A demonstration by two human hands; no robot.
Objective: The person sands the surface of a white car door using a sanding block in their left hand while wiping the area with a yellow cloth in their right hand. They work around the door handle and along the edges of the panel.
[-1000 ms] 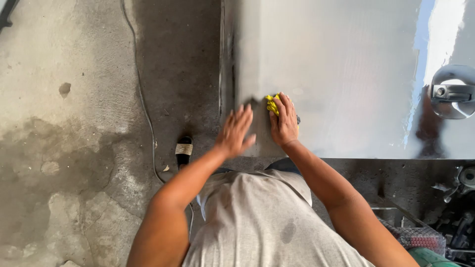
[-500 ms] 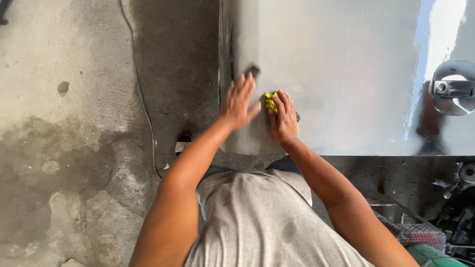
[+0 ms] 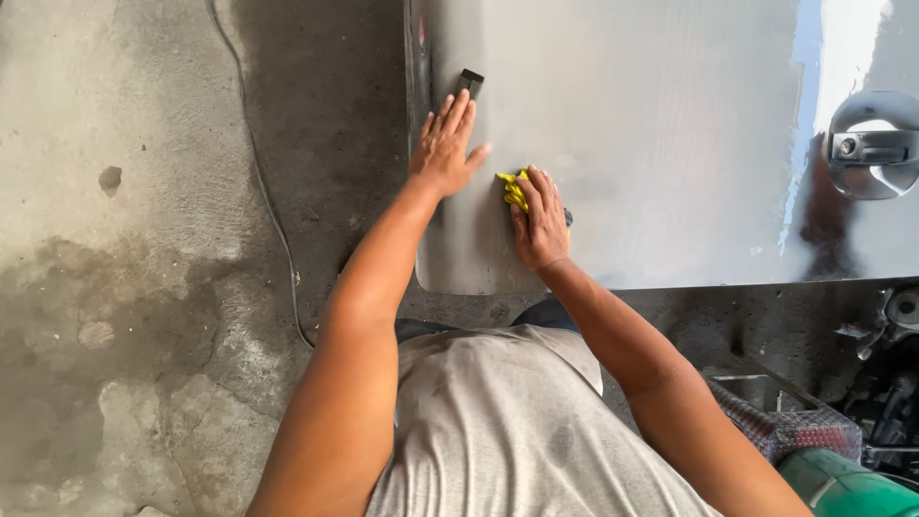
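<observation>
While the right hand [image 3: 539,218] presses a small yellow cloth [image 3: 515,189] flat on the big shiny grey metal panel [image 3: 661,124], the left hand [image 3: 445,148] lies open on the same panel, just beside the cloth. The left fingers are straight and a little spread, with the thumb out to the side. The right fingers lie close together on top of the cloth, pushing it down, not pinching it. The cloth sits near the panel's left edge, low down by its rounded bottom corner. A small dark block [image 3: 470,82] rests on the panel just above the left fingertips. A round metal handle [image 3: 873,144] is far across the panel, well apart from both hands. The panel already shines almost everywhere. I think the wiping is well along, and I cannot tell how much is left
</observation>
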